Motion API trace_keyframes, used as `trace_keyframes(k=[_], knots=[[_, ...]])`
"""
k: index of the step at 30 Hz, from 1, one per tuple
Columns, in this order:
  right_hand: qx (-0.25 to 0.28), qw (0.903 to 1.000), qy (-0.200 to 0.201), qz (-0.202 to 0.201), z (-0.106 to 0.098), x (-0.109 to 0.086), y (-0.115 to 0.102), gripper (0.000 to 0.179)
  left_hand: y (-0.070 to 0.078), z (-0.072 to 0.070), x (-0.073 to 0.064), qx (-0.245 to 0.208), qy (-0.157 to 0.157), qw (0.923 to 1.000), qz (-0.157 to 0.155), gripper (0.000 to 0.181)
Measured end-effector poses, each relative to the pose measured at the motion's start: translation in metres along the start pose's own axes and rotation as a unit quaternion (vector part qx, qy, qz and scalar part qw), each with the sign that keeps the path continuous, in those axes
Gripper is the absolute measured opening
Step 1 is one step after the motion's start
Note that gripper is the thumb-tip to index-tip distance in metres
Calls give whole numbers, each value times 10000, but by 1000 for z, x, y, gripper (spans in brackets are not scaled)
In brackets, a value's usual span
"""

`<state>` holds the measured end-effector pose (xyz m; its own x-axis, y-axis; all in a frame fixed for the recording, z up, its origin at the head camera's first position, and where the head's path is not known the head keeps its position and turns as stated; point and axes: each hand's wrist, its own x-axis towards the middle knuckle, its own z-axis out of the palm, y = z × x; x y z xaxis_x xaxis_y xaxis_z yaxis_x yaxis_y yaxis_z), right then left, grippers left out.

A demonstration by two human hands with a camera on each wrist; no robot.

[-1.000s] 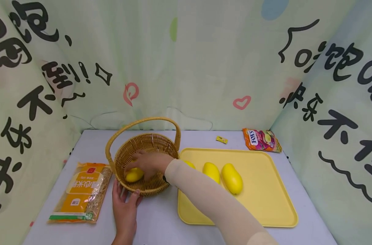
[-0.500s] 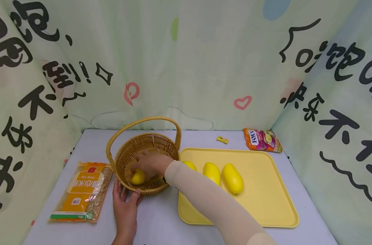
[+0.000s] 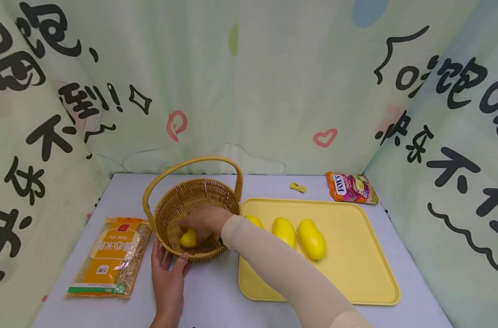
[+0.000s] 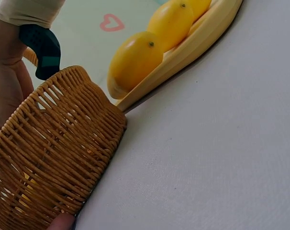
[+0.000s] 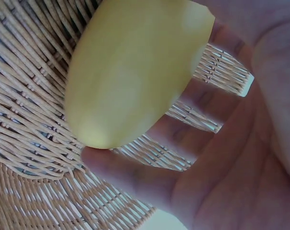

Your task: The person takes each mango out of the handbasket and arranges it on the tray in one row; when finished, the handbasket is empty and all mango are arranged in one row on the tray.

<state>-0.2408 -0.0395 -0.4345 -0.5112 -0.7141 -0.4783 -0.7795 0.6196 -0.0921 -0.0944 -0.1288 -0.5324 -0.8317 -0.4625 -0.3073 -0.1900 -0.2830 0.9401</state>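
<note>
In the head view a round wicker basket (image 3: 200, 191) with a tall handle stands left of the middle. My right hand (image 3: 205, 219) reaches down into it and grips a yellow mango (image 3: 188, 238). The right wrist view shows this mango (image 5: 130, 76) large, with thumb and fingers around it, against the woven wall. My left hand (image 3: 168, 278) holds the basket at its near left rim, thumb up at the edge. Several more mangoes (image 3: 311, 239) lie on a yellow tray (image 3: 355, 255) to the right, one partly hidden by the right sleeve.
A bag of grain in orange packaging (image 3: 105, 259) lies left of the basket. Behind the tray are a small yellow packet (image 3: 297, 187) and a colourful candy bag (image 3: 351, 187). The tray's left edge is close beside the basket. Printed curtains surround the white table (image 3: 216, 291).
Inside the basket, my right hand has shifted the mango slightly right and turned it, so less of it shows in the head view. My left hand has stayed at the rim.
</note>
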Motion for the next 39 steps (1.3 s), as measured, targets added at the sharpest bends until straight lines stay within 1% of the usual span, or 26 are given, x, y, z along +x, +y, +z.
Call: trace_keyframes(k=[4, 7, 10, 14, 23, 26, 30, 33, 35, 39], knots=[[88, 9999, -40, 101, 0, 0, 0, 48, 1, 0, 0, -3, 1, 10000, -6, 97], [42, 10000, -9, 40, -1, 0, 1, 49, 1, 0, 0, -26, -13, 10000, -19, 97], [-43, 9999, 134, -69, -2, -1, 1, 48, 1, 0, -1, -43, -22, 10000, -27, 98], [-84, 9993, 367, -56, -6, -4, 2, 49, 1, -1, -1, -21, -24, 10000, -37, 98], [-12, 9966, 800, 183, -13, -18, 6, 52, 0, -1, 0, 22, -21, 10000, -82, 98], [150, 9951, 929, 293, -13, -21, 10, 55, 0, -1, 0, 61, 9, 9999, -102, 98], [656, 9903, 1122, 483, -12, -25, 17, 62, 0, -1, 0, 105, 53, 9999, -103, 98], [1094, 9830, 1358, 578, -12, -32, 22, 64, 0, -1, 0, 78, 16, 9999, -65, 98], [1354, 9774, 1523, 571, -13, -37, 25, 63, 0, -1, 0, 68, -25, 10000, -26, 98], [1726, 9674, 1771, 541, -13, -50, 30, 60, -1, -1, 0, 96, -47, 9999, -2, 98]])
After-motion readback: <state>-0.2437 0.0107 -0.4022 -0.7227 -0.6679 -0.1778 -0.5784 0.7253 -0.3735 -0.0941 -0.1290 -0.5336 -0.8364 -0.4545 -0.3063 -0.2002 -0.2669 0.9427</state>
